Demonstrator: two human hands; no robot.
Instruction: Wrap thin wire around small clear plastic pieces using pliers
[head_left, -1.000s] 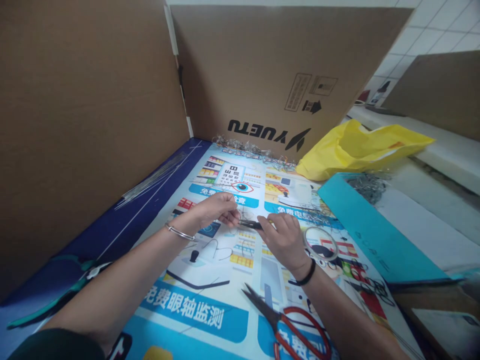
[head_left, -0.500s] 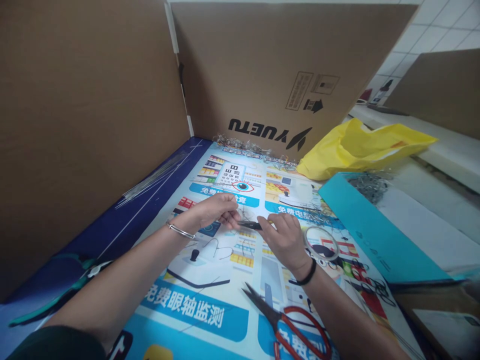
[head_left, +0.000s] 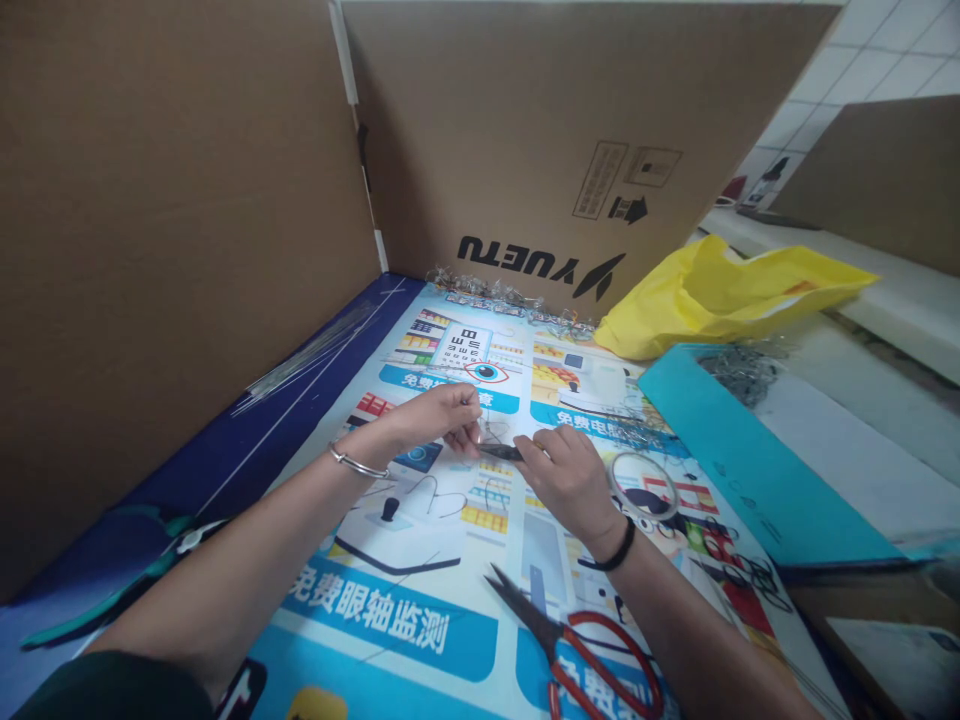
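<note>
My left hand [head_left: 439, 415] is closed in a pinch over the printed poster [head_left: 420, 600], its fingertips on a thin bent wire [head_left: 491, 432] and the tip of a small dark tool [head_left: 501, 452]. My right hand [head_left: 570, 478] is closed around the other end of that dark tool, which lies level between the two hands just above the poster. A metal bangle sits on my left wrist and a black band on my right. What the tool is exactly, I cannot make out.
Red-handled scissors [head_left: 577, 640] lie near the front right. A clear tape ring [head_left: 641, 485] lies beside my right hand. Green-handled pliers [head_left: 127, 585] rest at the left. Cardboard walls [head_left: 187, 200] stand left and behind. A yellow bag [head_left: 720, 295], a teal folder [head_left: 742, 470] and wire piles are at the right.
Both hands stay almost in place. The left fingers have shifted slightly on the wire and the dark tool has tilted a little.
</note>
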